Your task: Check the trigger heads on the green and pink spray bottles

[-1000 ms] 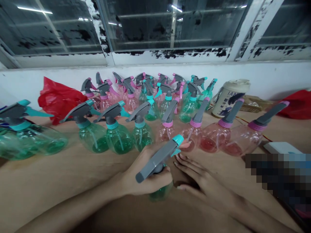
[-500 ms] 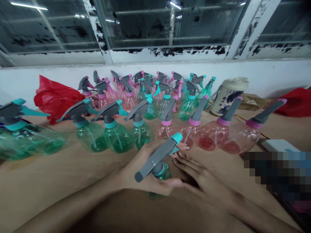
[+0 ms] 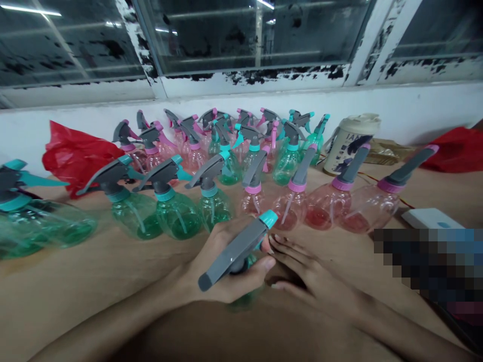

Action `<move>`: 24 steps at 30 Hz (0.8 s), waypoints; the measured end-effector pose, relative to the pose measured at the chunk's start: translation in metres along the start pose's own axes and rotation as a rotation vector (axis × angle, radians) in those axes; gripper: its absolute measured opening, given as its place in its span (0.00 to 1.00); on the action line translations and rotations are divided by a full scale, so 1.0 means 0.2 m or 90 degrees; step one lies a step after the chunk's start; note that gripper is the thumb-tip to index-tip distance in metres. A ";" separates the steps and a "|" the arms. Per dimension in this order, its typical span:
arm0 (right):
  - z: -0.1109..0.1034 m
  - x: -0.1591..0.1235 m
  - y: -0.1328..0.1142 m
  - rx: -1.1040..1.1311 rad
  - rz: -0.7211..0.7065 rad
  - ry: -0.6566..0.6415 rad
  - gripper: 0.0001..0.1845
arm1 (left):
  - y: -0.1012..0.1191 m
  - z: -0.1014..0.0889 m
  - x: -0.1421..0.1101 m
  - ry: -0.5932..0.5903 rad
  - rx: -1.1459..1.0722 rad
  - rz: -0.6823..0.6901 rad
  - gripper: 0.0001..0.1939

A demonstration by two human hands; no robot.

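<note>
My left hand (image 3: 219,266) is wrapped around the neck of a green spray bottle (image 3: 243,299), just under its grey and turquoise trigger head (image 3: 237,251). The bottle's body is mostly hidden behind the hand and the head. My right hand (image 3: 313,271) lies low to the right of it, fingers stretched out and thumb apart, its fingertips close to my left fingers. Beyond both hands stands a row of similar bottles, green ones (image 3: 179,218) with turquoise collars on the left and pink ones (image 3: 328,211) with pink collars on the right.
More pink and green spray bottles (image 3: 194,158) crowd the back by the wall. Red plastic bags (image 3: 81,158) lie at the left and far right. A printed cup (image 3: 349,146) stands back right, near a white box (image 3: 433,218). Part of the right side is pixelated.
My left fingers have closed in around the bottle's neck and trigger. My left thumb has drawn up, away from my right thumb. The whole view has shifted slightly.
</note>
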State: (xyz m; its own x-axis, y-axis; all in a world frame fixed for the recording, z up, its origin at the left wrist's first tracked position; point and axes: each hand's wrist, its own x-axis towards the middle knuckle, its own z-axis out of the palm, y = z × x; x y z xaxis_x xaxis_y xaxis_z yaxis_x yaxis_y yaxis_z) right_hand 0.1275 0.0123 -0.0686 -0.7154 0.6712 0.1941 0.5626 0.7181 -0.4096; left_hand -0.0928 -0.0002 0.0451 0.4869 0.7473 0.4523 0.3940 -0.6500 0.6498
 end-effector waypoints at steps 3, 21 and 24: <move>0.00 0.00 0.00 0.002 -0.003 -0.006 0.35 | -0.01 0.00 0.01 0.015 0.003 0.004 0.07; 0.01 -0.01 0.02 -0.004 -0.006 -0.006 0.33 | -0.01 0.04 -0.03 0.070 0.069 -0.047 0.11; 0.01 -0.01 0.02 -0.002 -0.005 -0.002 0.33 | -0.02 0.04 -0.02 0.067 0.045 -0.025 0.16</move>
State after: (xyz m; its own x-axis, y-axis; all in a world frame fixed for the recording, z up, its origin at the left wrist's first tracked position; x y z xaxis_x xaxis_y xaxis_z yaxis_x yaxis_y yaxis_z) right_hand 0.1295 0.0133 -0.0720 -0.7213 0.6646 0.1951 0.5580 0.7244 -0.4049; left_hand -0.0896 -0.0027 0.0357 0.3865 0.7805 0.4914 0.4673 -0.6250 0.6253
